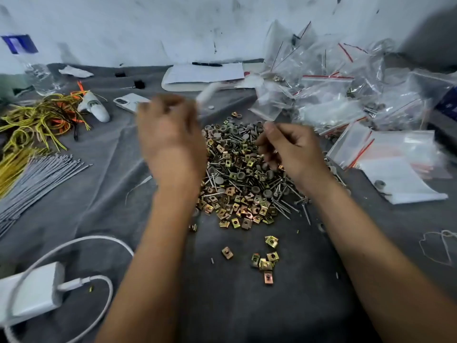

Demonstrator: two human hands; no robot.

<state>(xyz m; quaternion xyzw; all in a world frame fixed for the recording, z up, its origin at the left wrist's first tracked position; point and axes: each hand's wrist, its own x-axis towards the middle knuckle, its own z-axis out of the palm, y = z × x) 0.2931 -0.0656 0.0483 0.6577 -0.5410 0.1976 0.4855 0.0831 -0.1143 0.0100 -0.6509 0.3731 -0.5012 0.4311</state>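
Gripping a blurred white bag point(209, 93) in the left hand point(169, 131); hovering over the pile point(237, 186) with the right hand point(294, 149), fingers curled, hold unclear.

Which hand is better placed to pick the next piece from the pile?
Right. The right hand hovers directly over the pile of clips and screws; the left hand is raised to its side, motion-blurred, so its grip is unclear.

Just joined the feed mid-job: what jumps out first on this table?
The heap of gold clips, nails and grey caps mid-cloth, with the blurred left hand beside it and the right hand over it. Then the red-striped clear bags piled far right, and yellow wires far left.
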